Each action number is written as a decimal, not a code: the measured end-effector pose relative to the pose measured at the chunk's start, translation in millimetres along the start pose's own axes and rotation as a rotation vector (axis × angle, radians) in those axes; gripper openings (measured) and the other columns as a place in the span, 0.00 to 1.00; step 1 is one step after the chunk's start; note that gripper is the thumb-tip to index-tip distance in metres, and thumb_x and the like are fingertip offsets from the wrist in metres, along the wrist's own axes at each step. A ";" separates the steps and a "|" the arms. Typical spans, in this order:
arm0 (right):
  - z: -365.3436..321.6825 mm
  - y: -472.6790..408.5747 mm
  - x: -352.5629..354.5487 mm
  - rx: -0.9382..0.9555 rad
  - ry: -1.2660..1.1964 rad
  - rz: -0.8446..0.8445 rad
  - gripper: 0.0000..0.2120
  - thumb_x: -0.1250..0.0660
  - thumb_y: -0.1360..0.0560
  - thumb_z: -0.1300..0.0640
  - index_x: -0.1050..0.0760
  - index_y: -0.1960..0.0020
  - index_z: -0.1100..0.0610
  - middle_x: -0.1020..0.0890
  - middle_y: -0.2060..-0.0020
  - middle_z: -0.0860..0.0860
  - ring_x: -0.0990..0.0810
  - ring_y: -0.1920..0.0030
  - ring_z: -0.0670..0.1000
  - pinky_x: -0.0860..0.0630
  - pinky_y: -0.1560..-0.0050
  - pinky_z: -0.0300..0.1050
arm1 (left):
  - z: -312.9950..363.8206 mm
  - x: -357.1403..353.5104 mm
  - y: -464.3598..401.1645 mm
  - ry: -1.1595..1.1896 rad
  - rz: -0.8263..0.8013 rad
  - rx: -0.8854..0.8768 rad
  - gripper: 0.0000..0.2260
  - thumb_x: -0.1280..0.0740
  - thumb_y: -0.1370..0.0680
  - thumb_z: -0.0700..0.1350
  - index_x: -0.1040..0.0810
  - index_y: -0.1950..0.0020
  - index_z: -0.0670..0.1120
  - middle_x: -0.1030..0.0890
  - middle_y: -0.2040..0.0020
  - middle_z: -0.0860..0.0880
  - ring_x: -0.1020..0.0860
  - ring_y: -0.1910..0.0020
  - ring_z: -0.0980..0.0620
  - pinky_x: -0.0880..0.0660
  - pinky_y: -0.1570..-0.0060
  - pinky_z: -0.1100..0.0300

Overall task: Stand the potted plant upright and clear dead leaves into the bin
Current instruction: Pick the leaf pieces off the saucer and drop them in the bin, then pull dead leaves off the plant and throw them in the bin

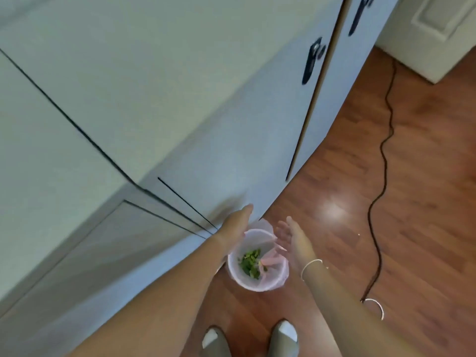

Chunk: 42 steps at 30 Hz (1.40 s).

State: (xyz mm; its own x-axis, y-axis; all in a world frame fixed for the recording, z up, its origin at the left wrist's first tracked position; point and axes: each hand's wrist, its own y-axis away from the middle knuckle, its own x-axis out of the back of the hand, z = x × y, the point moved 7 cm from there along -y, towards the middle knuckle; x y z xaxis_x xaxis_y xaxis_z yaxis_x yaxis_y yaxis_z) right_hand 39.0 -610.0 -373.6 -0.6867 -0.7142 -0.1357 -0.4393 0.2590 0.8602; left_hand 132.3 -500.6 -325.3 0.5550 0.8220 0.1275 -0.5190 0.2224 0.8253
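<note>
Green leaves point(249, 262) already lie in the lined bin point(257, 284) on the floor beside the cabinet, both hands, left point(235, 225) and right point(291, 235), hover above it with fingers apart and empty, and the potted plant is out of view.

Person, seen from above. Forearms: bare, no sleeves in view. Left hand point(235, 225): nothing worn. Right hand point(292, 235): nothing on the fingers; thin pale bracelet point(310, 266) at the wrist. Feet: grey open-toed slippers point(284, 336), white socks showing at the toes. Details blurred.
</note>
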 end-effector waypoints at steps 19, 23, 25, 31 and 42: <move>-351.6 358.0 -134.6 1.112 0.739 -0.130 0.19 0.42 0.21 0.48 0.25 0.36 0.57 0.22 0.39 0.52 0.25 0.41 0.51 0.31 0.40 0.44 | 300.5 106.2 351.1 -0.464 0.294 -0.846 0.17 0.45 0.19 0.53 0.26 0.34 0.49 0.25 0.37 0.49 0.29 0.36 0.52 0.38 0.42 0.64; -322.8 366.8 -197.0 1.174 0.856 -0.237 0.16 0.39 0.22 0.48 0.22 0.40 0.55 0.20 0.42 0.50 0.26 0.46 0.47 0.33 0.45 0.39 | 262.1 173.5 367.5 -0.439 0.444 -0.786 0.21 0.45 0.19 0.54 0.30 0.30 0.46 0.30 0.27 0.50 0.33 0.28 0.51 0.41 0.37 0.64; -292.5 367.7 -235.8 1.158 0.925 -0.332 0.15 0.38 0.22 0.48 0.22 0.41 0.55 0.20 0.43 0.50 0.25 0.45 0.47 0.33 0.45 0.39 | 225.0 213.5 374.1 -0.388 0.519 -0.711 0.22 0.44 0.20 0.56 0.31 0.29 0.47 0.32 0.26 0.51 0.35 0.27 0.52 0.41 0.32 0.61; -179.2 370.1 -324.4 1.085 1.159 -0.543 0.19 0.37 0.24 0.44 0.24 0.38 0.52 0.22 0.37 0.49 0.26 0.36 0.48 0.33 0.38 0.40 | 89.2 296.6 392.7 -0.258 0.654 -0.564 0.23 0.44 0.20 0.56 0.33 0.28 0.47 0.34 0.25 0.50 0.36 0.26 0.51 0.44 0.29 0.60; -39.6 381.1 -398.8 0.973 1.304 -0.541 0.23 0.37 0.24 0.43 0.27 0.33 0.53 0.26 0.32 0.51 0.29 0.32 0.51 0.35 0.32 0.46 | -75.9 400.5 431.0 -0.118 0.706 -0.454 0.17 0.44 0.21 0.52 0.22 0.40 0.46 0.22 0.38 0.48 0.25 0.38 0.48 0.30 0.36 0.55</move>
State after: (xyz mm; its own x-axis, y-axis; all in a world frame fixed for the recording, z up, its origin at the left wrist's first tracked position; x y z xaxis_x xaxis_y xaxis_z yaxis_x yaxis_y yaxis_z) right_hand 168.3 -252.2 27.8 0.3206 -0.7361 0.5961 -0.9472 -0.2548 0.1948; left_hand 81.6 -35.7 39.7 0.0539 0.7928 0.6071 -0.9660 -0.1124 0.2326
